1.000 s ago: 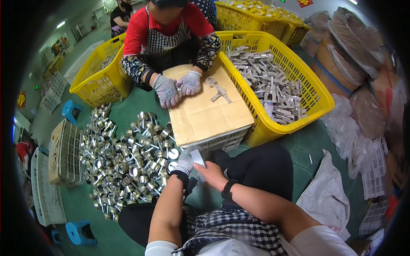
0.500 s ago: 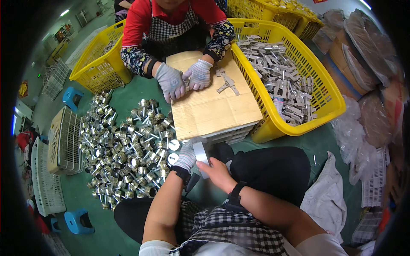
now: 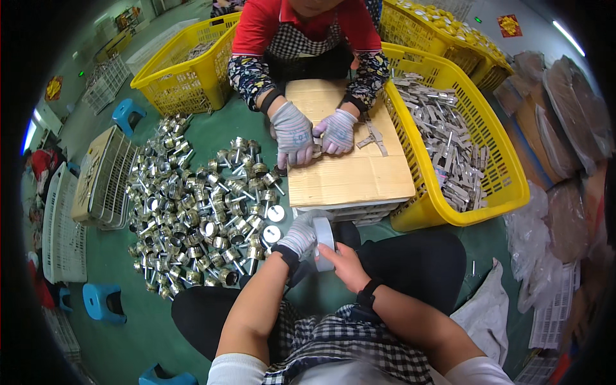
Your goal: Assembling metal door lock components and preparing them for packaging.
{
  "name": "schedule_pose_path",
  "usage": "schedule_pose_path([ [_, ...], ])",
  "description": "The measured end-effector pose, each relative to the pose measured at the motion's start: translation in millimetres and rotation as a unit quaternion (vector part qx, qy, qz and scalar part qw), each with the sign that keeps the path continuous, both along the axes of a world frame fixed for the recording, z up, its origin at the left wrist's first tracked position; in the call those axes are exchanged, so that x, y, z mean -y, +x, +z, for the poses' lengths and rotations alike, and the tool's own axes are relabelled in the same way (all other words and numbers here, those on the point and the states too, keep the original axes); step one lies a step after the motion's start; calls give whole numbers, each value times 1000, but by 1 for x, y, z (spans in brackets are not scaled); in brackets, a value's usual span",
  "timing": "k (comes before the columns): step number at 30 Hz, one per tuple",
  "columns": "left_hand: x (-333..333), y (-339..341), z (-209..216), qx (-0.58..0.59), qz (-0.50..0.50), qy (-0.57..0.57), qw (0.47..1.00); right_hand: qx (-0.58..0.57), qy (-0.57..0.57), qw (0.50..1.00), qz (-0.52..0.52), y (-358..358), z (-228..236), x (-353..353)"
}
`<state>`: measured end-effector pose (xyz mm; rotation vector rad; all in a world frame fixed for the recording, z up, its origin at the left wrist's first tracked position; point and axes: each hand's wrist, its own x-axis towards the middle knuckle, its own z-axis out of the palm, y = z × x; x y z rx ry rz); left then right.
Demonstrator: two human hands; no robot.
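A roll of silver-grey tape stands on edge between my hands, above my lap. My right hand, bare, grips its lower right side with the thumb on the outer face. My left hand, in a pale striped glove, closes against its left side; some of those fingers are hidden behind the roll. Across from me, a co-worker's gloved hands press on a small metal part on the cardboard-topped stand. Flat metal parts lie beside those hands.
Many metal cups with stems are heaped on the green floor to my left. A yellow basket of metal parts stands at the right. Blue stools, a white crate and a white cloth lie around.
The view has shifted, so the surroundings appear moved. My hands stay together on the tape roll, which looks more upright now. The co-worker's hands remain at the metal part.
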<state>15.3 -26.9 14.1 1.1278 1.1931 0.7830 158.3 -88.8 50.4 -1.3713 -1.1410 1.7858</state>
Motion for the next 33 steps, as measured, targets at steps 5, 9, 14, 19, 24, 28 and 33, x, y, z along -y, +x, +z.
schedule_pose_path([
  [5, -2, 3, -8, 29, 32, 3, 999, -39, -41, 998, -10, 1, 2, 2],
  [9, 1, 0, -31, 40, 20, -15, 999, -41, -58, 997, 7, 1, 4, 7],
  [14, 20, 5, -46, 95, -28, 2, 995, -46, -181, 982, 26, 7, 23, 20],
  [19, 37, 7, -20, 117, -17, -45, 992, 59, -160, 985, 25, 13, 17, 25],
  [24, 33, 5, -35, 115, -4, -24, 993, 26, -62, 987, -146, 19, 36, -9],
  [28, 33, 1, -56, -10, -27, 61, 998, 4, -34, 999, -36, 9, 61, -48],
  [33, 35, 3, -48, 51, -44, 10, 998, 358, 289, 845, 271, 1, 58, -96],
])
